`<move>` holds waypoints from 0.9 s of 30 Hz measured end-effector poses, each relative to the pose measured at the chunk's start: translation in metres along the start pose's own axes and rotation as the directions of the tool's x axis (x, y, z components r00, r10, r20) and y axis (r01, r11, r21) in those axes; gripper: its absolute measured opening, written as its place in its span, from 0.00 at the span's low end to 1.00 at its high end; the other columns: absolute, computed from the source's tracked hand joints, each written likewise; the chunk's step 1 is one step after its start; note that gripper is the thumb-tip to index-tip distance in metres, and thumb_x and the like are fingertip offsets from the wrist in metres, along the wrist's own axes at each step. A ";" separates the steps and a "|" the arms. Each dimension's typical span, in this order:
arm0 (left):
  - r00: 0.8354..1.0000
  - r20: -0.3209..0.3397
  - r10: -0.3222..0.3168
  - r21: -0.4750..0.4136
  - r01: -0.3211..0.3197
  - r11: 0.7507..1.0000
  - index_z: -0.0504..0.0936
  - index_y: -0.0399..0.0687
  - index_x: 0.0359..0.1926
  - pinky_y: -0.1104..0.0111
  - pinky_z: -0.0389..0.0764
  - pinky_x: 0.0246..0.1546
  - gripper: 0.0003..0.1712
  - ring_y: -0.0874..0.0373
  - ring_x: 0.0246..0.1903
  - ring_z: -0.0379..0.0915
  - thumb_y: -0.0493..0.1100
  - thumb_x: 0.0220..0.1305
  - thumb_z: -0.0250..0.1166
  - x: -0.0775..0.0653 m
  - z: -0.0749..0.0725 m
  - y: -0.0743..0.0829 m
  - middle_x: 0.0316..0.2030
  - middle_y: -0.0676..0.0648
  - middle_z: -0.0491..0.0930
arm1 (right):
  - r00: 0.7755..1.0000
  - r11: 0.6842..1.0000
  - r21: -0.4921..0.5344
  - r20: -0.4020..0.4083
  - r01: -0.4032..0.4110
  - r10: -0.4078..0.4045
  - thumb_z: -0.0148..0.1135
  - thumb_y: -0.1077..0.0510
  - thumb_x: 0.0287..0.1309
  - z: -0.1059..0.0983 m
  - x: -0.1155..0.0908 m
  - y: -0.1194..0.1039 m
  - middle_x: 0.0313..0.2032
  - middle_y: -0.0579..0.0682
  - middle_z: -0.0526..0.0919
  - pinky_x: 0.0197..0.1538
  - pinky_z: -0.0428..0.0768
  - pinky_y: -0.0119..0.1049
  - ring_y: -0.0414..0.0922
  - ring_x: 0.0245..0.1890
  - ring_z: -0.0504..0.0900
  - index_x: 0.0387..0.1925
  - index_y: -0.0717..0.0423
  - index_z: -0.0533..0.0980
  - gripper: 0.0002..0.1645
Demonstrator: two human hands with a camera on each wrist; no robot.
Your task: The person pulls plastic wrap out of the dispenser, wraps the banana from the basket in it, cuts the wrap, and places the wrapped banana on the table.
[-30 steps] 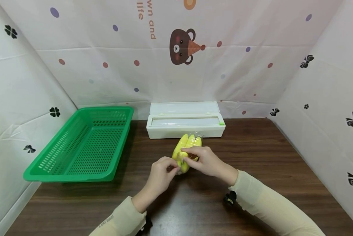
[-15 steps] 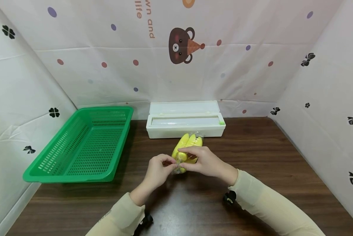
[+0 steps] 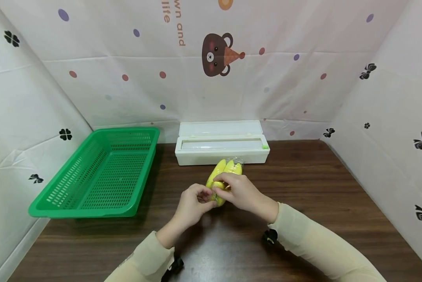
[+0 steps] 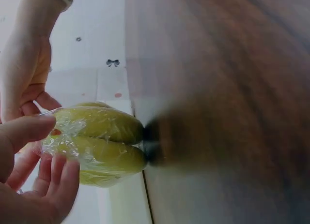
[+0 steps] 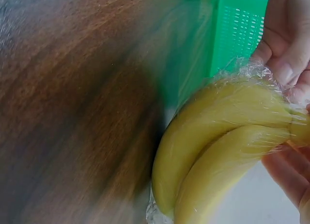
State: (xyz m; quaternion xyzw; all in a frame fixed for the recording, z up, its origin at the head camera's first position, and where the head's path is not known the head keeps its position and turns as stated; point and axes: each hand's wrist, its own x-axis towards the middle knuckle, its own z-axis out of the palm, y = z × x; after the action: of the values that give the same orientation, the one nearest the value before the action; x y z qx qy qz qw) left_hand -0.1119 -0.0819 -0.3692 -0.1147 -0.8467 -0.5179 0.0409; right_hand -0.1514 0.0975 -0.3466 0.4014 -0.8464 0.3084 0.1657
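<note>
A bunch of yellow bananas (image 3: 216, 174) wrapped in clear cling film (image 5: 249, 71) is held just over the table, stem end toward the person. My left hand (image 3: 193, 205) is at the near left of the bunch, pinching the film by the stem. In the left wrist view, the thumb (image 4: 31, 129) and curled fingers of that hand meet the gathered film. My right hand (image 3: 240, 192) grips the stem end from the right, thumb and forefinger curled round it. The right wrist view shows its fingers (image 5: 286, 171) beneath the stem. Part of the stem is hidden by the hands.
Behind the bananas stands a long white cling film box (image 3: 222, 156), lid raised, with a green slider (image 3: 265, 147) at its right end. A green plastic basket (image 3: 134, 196) is at the left. Patterned cloth walls (image 3: 285, 94) enclose the dark wooden table (image 3: 320, 188).
The left hand first drew the film slightly left, and its fingers are now spread wider at the stem. The right hand has shifted slightly left and up over the stem. The bananas barely moved.
</note>
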 end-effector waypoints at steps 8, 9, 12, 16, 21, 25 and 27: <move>0.996 -0.057 0.075 0.096 -0.070 0.993 0.83 0.46 0.28 0.74 0.76 0.30 0.02 0.63 0.28 0.73 0.38 0.56 0.68 0.000 0.003 0.000 0.28 0.52 0.78 | 1.000 1.000 0.020 0.008 -0.006 0.005 0.67 0.56 0.53 0.000 0.001 -0.002 0.31 0.43 0.83 0.32 0.79 0.26 0.34 0.28 0.78 0.35 0.54 0.79 0.08; 0.996 -0.057 0.072 0.093 -0.067 0.993 0.83 0.45 0.28 0.74 0.76 0.30 0.02 0.63 0.28 0.73 0.38 0.56 0.68 0.001 0.003 0.000 0.27 0.52 0.78 | 1.000 1.000 0.025 0.010 -0.005 0.005 0.67 0.55 0.53 0.000 0.001 -0.003 0.31 0.43 0.83 0.32 0.79 0.26 0.34 0.29 0.78 0.35 0.54 0.79 0.09; 0.996 -0.054 0.064 0.089 -0.059 0.994 0.82 0.44 0.29 0.74 0.76 0.30 0.02 0.63 0.28 0.73 0.37 0.56 0.67 0.001 0.003 0.000 0.28 0.52 0.78 | 1.000 0.999 0.031 0.016 -0.011 0.010 0.68 0.53 0.54 0.000 0.001 -0.003 0.32 0.43 0.84 0.34 0.80 0.25 0.34 0.31 0.80 0.36 0.54 0.80 0.10; 0.998 -0.040 0.042 0.085 -0.039 0.996 0.80 0.46 0.30 0.72 0.77 0.31 0.02 0.62 0.29 0.74 0.37 0.56 0.67 0.003 0.002 -0.001 0.28 0.52 0.79 | 0.999 1.000 0.018 0.024 -0.021 0.021 0.65 0.54 0.57 0.001 0.001 -0.003 0.33 0.43 0.84 0.34 0.81 0.26 0.34 0.31 0.81 0.35 0.53 0.81 0.08; 0.999 0.037 0.019 0.098 -0.023 0.995 0.79 0.47 0.34 0.61 0.79 0.39 0.08 0.57 0.36 0.75 0.40 0.53 0.69 0.002 -0.005 -0.004 0.35 0.49 0.76 | 0.999 1.000 0.011 0.038 -0.017 0.016 0.64 0.54 0.57 0.000 0.002 -0.003 0.33 0.44 0.85 0.33 0.82 0.30 0.35 0.30 0.81 0.36 0.54 0.81 0.08; 0.993 0.117 -0.005 0.130 -0.010 0.992 0.78 0.48 0.38 0.60 0.79 0.41 0.16 0.56 0.39 0.73 0.42 0.48 0.74 0.001 -0.011 -0.006 0.39 0.49 0.74 | 0.999 1.000 0.017 0.034 -0.020 0.020 0.63 0.55 0.58 -0.002 0.001 -0.003 0.33 0.44 0.85 0.33 0.82 0.32 0.36 0.30 0.80 0.37 0.54 0.81 0.07; 0.991 0.135 0.004 0.143 -0.023 0.989 0.77 0.47 0.38 0.64 0.79 0.39 0.17 0.57 0.37 0.74 0.41 0.48 0.74 0.000 -0.013 -0.007 0.38 0.49 0.74 | 0.999 1.000 0.018 0.027 -0.018 0.018 0.63 0.55 0.58 -0.003 0.000 -0.002 0.33 0.45 0.85 0.33 0.82 0.32 0.36 0.31 0.81 0.37 0.54 0.81 0.07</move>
State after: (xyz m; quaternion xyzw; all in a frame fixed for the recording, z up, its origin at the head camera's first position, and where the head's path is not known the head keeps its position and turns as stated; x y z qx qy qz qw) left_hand -0.1146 -0.0959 -0.3692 -0.1516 -0.8820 -0.4461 -0.0044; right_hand -0.1499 0.0978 -0.3436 0.3992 -0.8492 0.3124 0.1478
